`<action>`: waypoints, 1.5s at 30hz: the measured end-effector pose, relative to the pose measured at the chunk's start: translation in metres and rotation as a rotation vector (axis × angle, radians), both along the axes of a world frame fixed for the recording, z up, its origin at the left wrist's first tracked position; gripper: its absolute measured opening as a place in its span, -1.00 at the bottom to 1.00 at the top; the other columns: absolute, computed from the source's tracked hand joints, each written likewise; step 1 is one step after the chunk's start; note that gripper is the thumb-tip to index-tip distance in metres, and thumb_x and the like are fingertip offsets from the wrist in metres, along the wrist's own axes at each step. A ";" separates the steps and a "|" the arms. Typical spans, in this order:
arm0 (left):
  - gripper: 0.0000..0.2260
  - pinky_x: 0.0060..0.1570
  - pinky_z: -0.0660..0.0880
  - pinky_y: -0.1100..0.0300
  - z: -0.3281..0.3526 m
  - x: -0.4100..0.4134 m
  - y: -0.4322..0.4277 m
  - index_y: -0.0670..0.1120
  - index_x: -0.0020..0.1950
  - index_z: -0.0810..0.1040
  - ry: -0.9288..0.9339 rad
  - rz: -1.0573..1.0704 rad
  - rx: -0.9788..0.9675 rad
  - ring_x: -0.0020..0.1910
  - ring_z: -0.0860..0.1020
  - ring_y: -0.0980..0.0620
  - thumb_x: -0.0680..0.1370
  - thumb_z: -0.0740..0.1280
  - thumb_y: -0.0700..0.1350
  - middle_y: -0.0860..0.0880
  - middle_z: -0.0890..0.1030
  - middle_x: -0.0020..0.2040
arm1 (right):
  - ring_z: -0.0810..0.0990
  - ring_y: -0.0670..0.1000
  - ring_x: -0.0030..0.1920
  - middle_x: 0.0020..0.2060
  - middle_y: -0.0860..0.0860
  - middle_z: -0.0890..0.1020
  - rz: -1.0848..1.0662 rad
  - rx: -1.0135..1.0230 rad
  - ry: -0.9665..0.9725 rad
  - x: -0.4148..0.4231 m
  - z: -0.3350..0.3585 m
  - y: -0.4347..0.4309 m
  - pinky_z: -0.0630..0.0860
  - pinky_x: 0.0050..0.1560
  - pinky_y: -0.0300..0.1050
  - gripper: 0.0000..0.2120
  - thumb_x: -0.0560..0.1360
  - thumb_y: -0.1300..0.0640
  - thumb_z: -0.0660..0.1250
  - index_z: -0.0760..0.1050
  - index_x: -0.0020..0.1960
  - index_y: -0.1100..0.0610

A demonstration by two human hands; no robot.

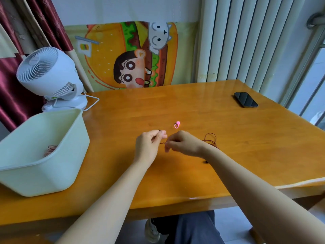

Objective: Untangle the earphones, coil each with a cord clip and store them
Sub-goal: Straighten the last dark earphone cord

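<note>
Forearms: both bare arms reach in from the near edge of the wooden surface (202, 106), meeting at its middle.
Left hand (149, 146): its grip is pinched closed on one dark end of the earphone cord (210, 140), thumb against forefinger, raised just off the wood.
Right hand (182, 144): fingers curled down, the grip closed lightly on the same cord just beside the left hand; a short taut run shows between the two.
Cord's whereabouts: most of the dark red wire lies in loose loops on the wood behind the right wrist; a small dark piece, probably an earbud, sits beside the right forearm.
Cord clip (177, 124): pink, lying free just beyond the hands, untouched.
Bin (58, 161): pale green tub at the left edge; something reddish rests inside, too blurred to name.
Step in hand: likely drawing the wire straight before coiling.
Doing it well: keep the left pinch fixed and let the wire slide through the right fingers, gently, so the loops feed out without knotting; wind even turns afterwards, then fetch the clip.
</note>
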State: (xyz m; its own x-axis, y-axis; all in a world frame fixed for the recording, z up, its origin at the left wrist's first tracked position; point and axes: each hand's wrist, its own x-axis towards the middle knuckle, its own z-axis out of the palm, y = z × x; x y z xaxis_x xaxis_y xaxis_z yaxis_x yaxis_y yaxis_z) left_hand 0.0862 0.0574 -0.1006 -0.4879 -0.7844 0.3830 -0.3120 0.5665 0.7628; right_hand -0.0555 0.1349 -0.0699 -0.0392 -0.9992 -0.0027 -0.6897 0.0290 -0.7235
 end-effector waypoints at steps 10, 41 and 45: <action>-0.69 -0.28 0.55 0.16 0.023 -0.008 0.023 -0.19 -0.12 0.48 0.563 -0.433 0.907 -0.48 0.43 0.06 0.69 0.08 -0.07 0.01 0.39 -0.48 | 0.35 -0.08 -0.43 -0.44 -0.05 0.44 -0.302 -0.222 -0.156 -0.014 -0.015 -0.006 0.29 -0.36 -0.17 -0.71 0.63 0.13 0.21 0.53 -0.25 0.05; -0.62 -0.10 0.55 0.08 0.011 0.000 0.003 -0.13 -0.23 0.59 -0.094 -0.193 0.243 -0.34 0.59 0.05 0.68 0.14 -0.04 0.02 0.62 -0.42 | 0.34 -0.07 -0.40 -0.41 0.02 0.44 -0.280 -0.285 -0.209 -0.016 -0.002 0.002 0.26 -0.35 -0.13 -0.72 0.56 0.19 0.23 0.51 -0.32 0.11; -0.66 -0.12 0.56 0.11 0.025 0.001 0.022 -0.18 -0.15 0.50 0.324 -0.537 0.840 -0.42 0.48 0.05 0.69 0.08 -0.07 0.00 0.45 -0.45 | 0.36 -0.06 -0.37 -0.39 0.00 0.47 -0.296 -0.386 -0.161 -0.021 -0.014 0.000 0.29 -0.32 -0.12 -0.73 0.62 0.11 0.23 0.55 -0.23 0.06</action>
State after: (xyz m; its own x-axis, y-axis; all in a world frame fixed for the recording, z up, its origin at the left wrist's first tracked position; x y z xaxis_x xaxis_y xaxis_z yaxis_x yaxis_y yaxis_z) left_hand 0.0872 0.0793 -0.0760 -0.8220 -0.5695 -0.0100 0.1129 -0.1802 0.9771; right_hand -0.0768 0.1348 -0.0837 -0.3504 -0.8748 0.3347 -0.5716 -0.0834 -0.8163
